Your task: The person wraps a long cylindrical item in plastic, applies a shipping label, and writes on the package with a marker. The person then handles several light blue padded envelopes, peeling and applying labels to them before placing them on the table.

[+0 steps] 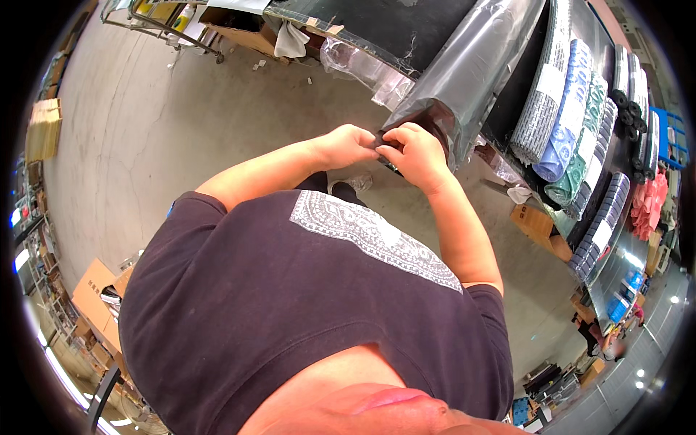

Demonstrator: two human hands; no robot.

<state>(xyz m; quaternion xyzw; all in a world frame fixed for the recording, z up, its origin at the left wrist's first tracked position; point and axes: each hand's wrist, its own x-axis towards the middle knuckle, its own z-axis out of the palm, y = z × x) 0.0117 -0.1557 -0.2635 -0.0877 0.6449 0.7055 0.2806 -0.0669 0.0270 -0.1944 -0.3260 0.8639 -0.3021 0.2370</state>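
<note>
The left hand (344, 147) and right hand (419, 157) seem clamped, grip pinched, on the edge of a glossy dark-grey plastic sleeve (470, 76). Uneven pulling could tear it.

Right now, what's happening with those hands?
Left hand, right hand: close together, at near end of grey plastic. Plastic overhangs table. Patterned rolls alongside, clear of hands.

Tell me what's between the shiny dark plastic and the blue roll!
In the head view, a strip of dark tabletop, then a grey patterned roll lie between the plastic and blue roll.
</note>
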